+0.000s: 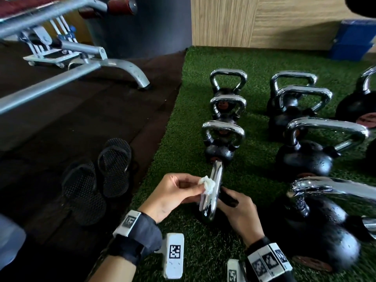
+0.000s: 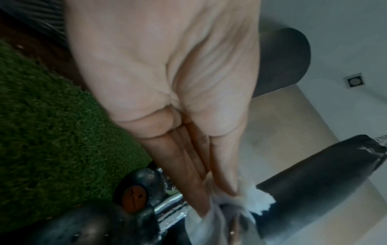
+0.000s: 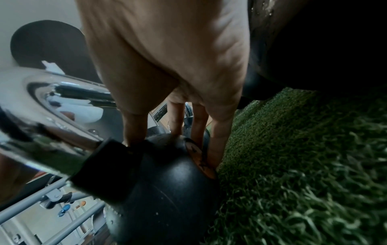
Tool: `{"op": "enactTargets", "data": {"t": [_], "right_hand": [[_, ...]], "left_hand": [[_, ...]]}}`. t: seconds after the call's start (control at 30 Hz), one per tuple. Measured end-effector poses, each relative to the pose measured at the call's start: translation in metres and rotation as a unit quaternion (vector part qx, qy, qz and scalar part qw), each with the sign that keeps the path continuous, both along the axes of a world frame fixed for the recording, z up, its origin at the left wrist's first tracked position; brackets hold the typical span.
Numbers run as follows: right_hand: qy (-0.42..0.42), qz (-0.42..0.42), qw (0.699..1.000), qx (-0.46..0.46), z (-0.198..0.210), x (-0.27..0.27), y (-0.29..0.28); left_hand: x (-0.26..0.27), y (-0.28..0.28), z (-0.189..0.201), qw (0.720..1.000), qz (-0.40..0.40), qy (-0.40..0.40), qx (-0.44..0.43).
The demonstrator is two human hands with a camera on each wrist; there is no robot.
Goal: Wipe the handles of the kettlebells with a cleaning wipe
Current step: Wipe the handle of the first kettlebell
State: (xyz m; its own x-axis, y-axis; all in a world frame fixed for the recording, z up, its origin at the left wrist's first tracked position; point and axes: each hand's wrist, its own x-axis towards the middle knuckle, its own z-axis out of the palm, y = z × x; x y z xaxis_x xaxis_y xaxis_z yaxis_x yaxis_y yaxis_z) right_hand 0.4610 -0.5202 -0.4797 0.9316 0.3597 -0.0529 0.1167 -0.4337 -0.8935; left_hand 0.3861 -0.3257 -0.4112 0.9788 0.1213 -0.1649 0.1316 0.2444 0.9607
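Observation:
Several black kettlebells with chrome handles stand in rows on green turf (image 1: 189, 110). The nearest small kettlebell (image 1: 228, 198) lies tipped, its chrome handle (image 1: 213, 200) pointing toward me. My left hand (image 1: 200, 187) pinches a crumpled white wipe (image 1: 207, 184) and presses it on the left side of that handle. In the left wrist view the fingers (image 2: 196, 182) push the wipe (image 2: 259, 199) onto the metal. My right hand (image 1: 230, 197) grips the black ball; in the right wrist view its thumb and fingers (image 3: 217, 140) straddle the ball (image 3: 167, 179) beside the handle (image 3: 62, 102).
A small kettlebell (image 1: 222, 139) stands just beyond the tipped one, and larger ones (image 1: 309, 151) crowd the right. A pair of black sandals (image 1: 95, 176) lies on the dark rubber floor at left. A metal bench frame (image 1: 85, 55) stands far left, a blue box (image 1: 354, 41) far right.

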Motion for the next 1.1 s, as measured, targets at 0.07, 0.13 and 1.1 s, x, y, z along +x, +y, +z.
{"op": "enactTargets", "data": {"t": [0.07, 0.13, 1.1], "right_hand": [[0.02, -0.005, 1.0, -0.004, 0.001, 0.002, -0.001], [0.035, -0.009, 0.999, -0.01, 0.001, 0.004, -0.002], [-0.078, 0.128, 0.98, 0.129, 0.099, -0.027, -0.016]], "left_hand": [[-0.01, 0.006, -0.005, 0.999, -0.046, 0.0, 0.007], [-0.017, 0.013, -0.009, 0.994, -0.093, -0.017, 0.052], [-0.033, 0.018, -0.008, 0.974, 0.067, -0.166, 0.137]]}}
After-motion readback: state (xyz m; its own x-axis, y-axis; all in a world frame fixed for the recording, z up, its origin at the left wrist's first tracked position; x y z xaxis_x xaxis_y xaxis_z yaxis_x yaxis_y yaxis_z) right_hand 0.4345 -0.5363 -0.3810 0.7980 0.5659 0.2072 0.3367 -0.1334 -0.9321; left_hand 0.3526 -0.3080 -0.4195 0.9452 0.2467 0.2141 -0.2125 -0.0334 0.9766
